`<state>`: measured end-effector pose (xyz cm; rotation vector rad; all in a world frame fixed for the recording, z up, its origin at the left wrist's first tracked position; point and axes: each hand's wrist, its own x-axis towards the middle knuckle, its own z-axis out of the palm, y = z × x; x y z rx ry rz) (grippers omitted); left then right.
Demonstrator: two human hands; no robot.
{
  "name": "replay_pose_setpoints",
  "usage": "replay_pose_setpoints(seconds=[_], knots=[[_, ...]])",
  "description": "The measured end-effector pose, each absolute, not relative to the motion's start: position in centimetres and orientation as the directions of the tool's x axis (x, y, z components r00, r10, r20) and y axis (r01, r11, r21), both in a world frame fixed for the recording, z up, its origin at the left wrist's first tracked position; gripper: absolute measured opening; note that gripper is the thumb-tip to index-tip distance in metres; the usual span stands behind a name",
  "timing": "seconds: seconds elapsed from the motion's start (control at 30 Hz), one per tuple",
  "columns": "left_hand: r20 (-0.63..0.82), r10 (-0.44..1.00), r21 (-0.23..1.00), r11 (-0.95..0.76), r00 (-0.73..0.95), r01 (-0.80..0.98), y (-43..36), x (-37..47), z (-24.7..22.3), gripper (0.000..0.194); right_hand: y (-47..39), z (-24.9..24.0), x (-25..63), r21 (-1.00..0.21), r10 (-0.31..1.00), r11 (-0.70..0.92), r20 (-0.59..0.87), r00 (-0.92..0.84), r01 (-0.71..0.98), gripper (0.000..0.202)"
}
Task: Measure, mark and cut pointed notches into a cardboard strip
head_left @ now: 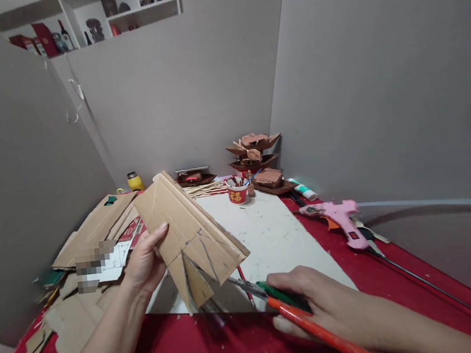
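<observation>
My left hand (146, 260) grips a folded piece of brown cardboard (181, 218), thumb on top, and holds it tilted above the table. Dark pen lines mark the cardboard's lower part, where cuts have left a wedge-shaped notch and a bent flap. My right hand (315, 297) is closed round scissors (289, 312) with orange-red and green handles. The scissors' blades reach the lower edge of the cardboard; one blade is blurred below it, and exactly where they meet the cardboard I cannot tell. Behind the scissors, a red pencil (242, 277) lies on a white board (261, 224).
Cardboard scraps (79, 316) pile up on the left. A pink glue gun (343, 218) with its cord lies right on the red tablecloth (170, 352). At the back stand a red paper cup (237, 192), brown model boats (256, 157), thin sticks (206, 189) and a yellow bottle (135, 181).
</observation>
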<state>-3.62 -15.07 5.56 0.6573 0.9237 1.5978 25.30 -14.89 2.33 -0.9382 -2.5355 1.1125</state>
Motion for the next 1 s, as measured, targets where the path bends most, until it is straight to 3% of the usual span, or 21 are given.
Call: replay_pose_setpoints(seconds=[0.27, 0.67, 1.0], knots=[[-0.043, 0.983, 0.842, -0.059, -0.176, -0.537, -15.2, -3.4, 5.5, 0.024, -15.4, 1.7, 24.9, -0.749, 0.619, 0.495, -0.052, -0.784, 0.441, 0.021], [0.052, 0.968, 0.845, -0.175, -0.247, -0.506, -15.3, -3.8, 6.0, 0.024, -15.9, 0.6, 24.3, -0.720, 0.666, 0.511, -0.014, -0.746, 0.470, 0.031], [-0.001, 0.980, 0.836, -0.109, -0.201, -0.538, -15.5, -3.1, 5.4, 0.020, -15.7, -0.6, 24.5, -0.779, 0.641, 0.481, 0.001, -0.768, 0.401, 0.036]])
